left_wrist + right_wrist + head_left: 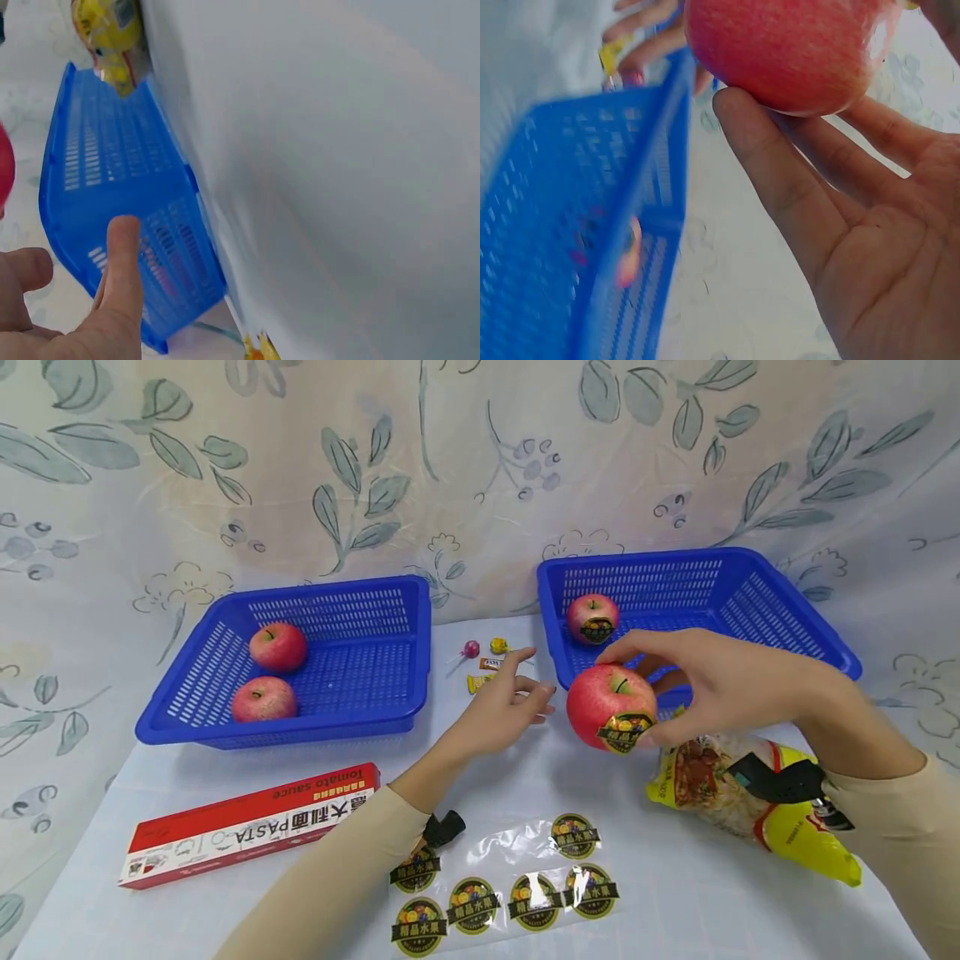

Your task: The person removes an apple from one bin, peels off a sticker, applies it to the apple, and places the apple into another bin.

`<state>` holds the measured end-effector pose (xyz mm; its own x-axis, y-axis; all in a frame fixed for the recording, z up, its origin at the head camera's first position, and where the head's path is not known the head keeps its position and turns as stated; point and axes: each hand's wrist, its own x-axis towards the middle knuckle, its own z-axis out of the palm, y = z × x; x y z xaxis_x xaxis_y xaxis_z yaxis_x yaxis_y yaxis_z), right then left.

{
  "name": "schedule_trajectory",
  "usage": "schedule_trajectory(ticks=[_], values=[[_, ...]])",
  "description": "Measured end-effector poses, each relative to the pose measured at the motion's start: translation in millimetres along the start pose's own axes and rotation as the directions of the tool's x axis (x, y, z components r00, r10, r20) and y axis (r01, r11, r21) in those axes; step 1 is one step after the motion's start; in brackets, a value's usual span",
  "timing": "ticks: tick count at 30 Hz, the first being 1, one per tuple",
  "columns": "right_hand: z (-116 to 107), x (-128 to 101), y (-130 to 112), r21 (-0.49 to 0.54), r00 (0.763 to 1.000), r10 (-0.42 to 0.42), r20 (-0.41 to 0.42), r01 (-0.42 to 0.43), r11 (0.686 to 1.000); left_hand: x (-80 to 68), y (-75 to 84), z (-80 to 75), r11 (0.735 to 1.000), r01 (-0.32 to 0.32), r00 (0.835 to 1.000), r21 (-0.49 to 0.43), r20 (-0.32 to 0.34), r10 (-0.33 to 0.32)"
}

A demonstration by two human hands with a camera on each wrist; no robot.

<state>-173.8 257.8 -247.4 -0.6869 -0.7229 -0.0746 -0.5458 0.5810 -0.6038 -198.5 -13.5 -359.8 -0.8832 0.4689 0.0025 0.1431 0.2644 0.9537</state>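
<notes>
**Right hand holding a stickered apple**

The right hand [720, 681] is gripping an apple [611, 706] with curled fingertips, just in front of the right basket [787, 610]. The left hand [504, 706] is hovering beside it, fingers relaxed, holding nothing. A sticker sheet [510, 881] is lying nearer the person.

Toward the table's [675, 893] far edge, side by side: left basket [225, 718], right basket [825, 647]. In the left basket, two apples, one [278, 647] behind the other [263, 699]. In the right basket, near its left wall, one stickered apple [592, 617]. Between the baskets, on the table, small sweets [483, 660]. Before the left basket, near the left edge, a pasta box [251, 823]. Along the near edge, centre, a sticker sheet [510, 885]. Before the right basket, a snack bag [750, 802]. Above the right basket's near left corner, held apple [611, 706].
</notes>
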Motion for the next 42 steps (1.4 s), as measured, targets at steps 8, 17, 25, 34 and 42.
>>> schedule_trajectory(ticks=[8, 17, 25, 34, 42], values=[[-34, 3, 17, 0.010, 0.996, 0.038, -0.079, -0.038, 0.999, 7.2, 4.3, 11.2, 0.999, -0.046, 0.997, -0.012, -0.060, 0.046], [-61, 17, 43, 0.000, 0.988, 0.072, -0.136, -0.073, 0.997, 11.0, 8.6, 13.6, 0.986, -0.084, 0.989, 0.145, -0.108, 0.100], [-86, 31, 77, 0.045, 0.980, 0.092, -0.177, -0.086, 0.995, 11.5, 10.6, 14.1, 0.984, -0.096, 0.986, 0.151, -0.122, 0.115], [-105, 43, 109, 0.058, 0.963, 0.226, -0.144, -0.220, 0.974, 13.9, 8.4, 11.2, 0.991, -0.085, 0.991, 0.107, -0.094, 0.095], [-107, 57, 147, 0.059, 0.941, 0.331, -0.068, -0.327, 0.943, 14.4, 5.8, 8.8, 0.991, -0.077, 0.994, 0.105, -0.073, 0.085]])
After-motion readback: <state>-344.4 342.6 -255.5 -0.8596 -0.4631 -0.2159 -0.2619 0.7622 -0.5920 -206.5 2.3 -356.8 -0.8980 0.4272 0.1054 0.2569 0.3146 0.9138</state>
